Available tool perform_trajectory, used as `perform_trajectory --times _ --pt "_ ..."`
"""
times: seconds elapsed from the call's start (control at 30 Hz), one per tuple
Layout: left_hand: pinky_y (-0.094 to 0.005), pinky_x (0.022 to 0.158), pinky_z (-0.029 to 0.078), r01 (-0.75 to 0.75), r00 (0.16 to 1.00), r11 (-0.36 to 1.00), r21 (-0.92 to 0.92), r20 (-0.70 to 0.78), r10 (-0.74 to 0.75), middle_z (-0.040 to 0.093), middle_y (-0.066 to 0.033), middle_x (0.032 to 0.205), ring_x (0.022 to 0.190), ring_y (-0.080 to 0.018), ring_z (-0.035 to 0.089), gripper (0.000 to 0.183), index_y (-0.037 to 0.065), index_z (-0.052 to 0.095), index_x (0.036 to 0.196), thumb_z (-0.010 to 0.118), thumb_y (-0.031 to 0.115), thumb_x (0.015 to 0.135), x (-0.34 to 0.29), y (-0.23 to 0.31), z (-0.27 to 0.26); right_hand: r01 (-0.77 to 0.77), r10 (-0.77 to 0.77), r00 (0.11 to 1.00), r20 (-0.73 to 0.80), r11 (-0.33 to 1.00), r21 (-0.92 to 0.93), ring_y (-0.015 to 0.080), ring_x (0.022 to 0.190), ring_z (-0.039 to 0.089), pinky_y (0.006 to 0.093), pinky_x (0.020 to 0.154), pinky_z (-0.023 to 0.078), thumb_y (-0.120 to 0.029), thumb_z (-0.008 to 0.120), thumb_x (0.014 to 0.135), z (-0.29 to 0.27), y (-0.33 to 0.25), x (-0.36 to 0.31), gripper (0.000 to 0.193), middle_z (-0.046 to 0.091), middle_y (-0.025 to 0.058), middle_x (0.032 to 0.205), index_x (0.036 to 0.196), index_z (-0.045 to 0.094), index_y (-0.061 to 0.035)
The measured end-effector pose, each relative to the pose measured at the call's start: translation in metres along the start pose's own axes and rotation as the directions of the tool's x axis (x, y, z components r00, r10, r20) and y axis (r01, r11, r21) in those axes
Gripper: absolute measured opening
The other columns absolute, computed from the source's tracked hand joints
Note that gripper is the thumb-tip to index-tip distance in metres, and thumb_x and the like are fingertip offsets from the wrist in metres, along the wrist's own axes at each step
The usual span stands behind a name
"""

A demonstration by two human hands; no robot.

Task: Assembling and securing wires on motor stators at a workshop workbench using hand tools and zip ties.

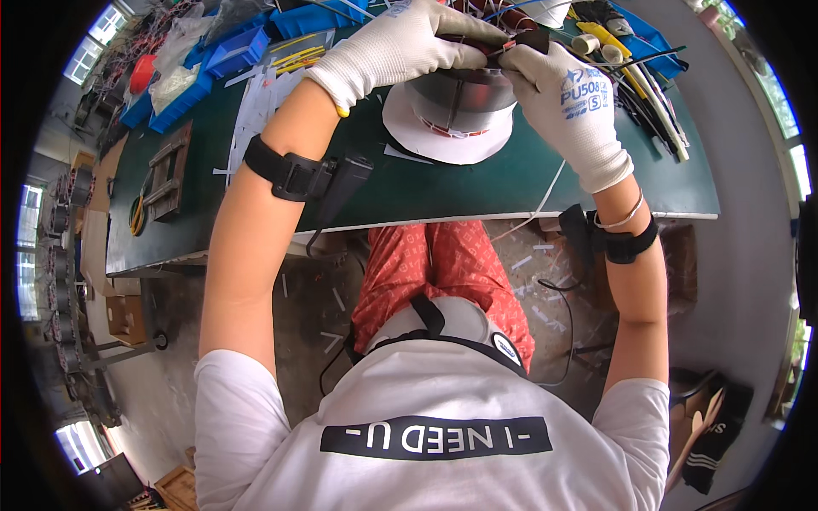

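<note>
A grey metal motor stator [477,100], a ring-shaped core, stands on a round white disc [400,128] on the green table. Reddish windings show at its lower rim and beyond its top. My left hand [405,47], in a white knitted glove, reaches over its upper left side. Its thumb and fingers close toward the wires at the top. From the right comes my right hand [567,106], gloved too, with thumb and forefinger pinched at the stator's upper edge beside a dark piece [533,40]. What either fingertip pinch holds is too small and hidden to tell.
Blue bins [239,51] and yellow strips [298,53] lie at the far left. A wooden block [168,175] is near the table's left edge. Black and white tubes [652,106] lie at right. A thin white cord [550,192] hangs over the front edge.
</note>
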State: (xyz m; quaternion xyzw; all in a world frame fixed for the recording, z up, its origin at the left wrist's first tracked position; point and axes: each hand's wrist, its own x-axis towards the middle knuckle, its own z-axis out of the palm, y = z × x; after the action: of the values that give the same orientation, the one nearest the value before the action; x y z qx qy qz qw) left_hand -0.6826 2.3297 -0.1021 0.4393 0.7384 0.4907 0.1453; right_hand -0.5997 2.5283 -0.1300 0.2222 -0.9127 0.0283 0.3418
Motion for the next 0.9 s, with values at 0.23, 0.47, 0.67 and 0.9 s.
perform_trajectory --times 0.23,0.47,0.67,0.9 --pt "-0.0288 0.097 0.045 -0.119 0.979 0.915 0.386 -0.109 0.173 0.068 -0.0067 0.114 0.105 -0.0156 0.062 0.033 0.014 0.067 0.123 0.066 0.012 0.089 -0.004 -0.017 0.004 -0.04 0.009 0.996 0.089 0.932 0.361 0.0262 0.082 0.066 0.0329 0.074 0.053 -0.016 0.066 0.084 0.005 0.028 0.004 0.02 0.068 0.0111 0.093 0.103 0.068 -0.0093" --pt "-0.0299 0.094 0.045 -0.124 0.956 0.854 0.506 -0.168 0.239 0.07 -0.0049 0.106 0.099 -0.0175 0.06 0.03 0.015 0.07 0.117 0.068 0.014 0.087 -0.007 -0.017 0.01 -0.051 0.049 0.999 0.013 0.911 0.409 0.0284 0.082 0.068 0.0347 0.073 0.054 -0.02 0.069 0.084 0.011 0.036 -0.008 0.021 0.069 0.0111 0.09 0.103 0.066 -0.0111" --pt "-0.0326 0.095 0.044 -0.242 0.909 0.744 0.623 -0.123 0.398 0.07 -0.0041 0.106 0.101 -0.0199 0.058 0.029 0.015 0.07 0.116 0.068 0.017 0.088 -0.007 -0.025 0.01 -0.078 0.094 0.996 -0.001 0.837 0.542 0.0307 0.082 0.067 0.035 0.072 0.053 -0.019 0.067 0.085 0.018 0.035 -0.007 0.02 0.068 0.0112 0.089 0.103 0.065 -0.0117" --pt "-0.0322 0.096 0.042 -0.256 0.9 0.708 0.658 -0.106 0.423 0.07 -0.0042 0.107 0.101 -0.0192 0.058 0.029 0.015 0.069 0.117 0.067 0.022 0.089 -0.007 -0.023 0.012 -0.042 0.087 0.992 -0.086 0.901 0.433 0.0307 0.081 0.067 0.0362 0.07 0.053 -0.015 0.063 0.085 0.024 0.027 -0.014 0.013 0.068 0.0106 0.087 0.098 0.066 -0.0119"
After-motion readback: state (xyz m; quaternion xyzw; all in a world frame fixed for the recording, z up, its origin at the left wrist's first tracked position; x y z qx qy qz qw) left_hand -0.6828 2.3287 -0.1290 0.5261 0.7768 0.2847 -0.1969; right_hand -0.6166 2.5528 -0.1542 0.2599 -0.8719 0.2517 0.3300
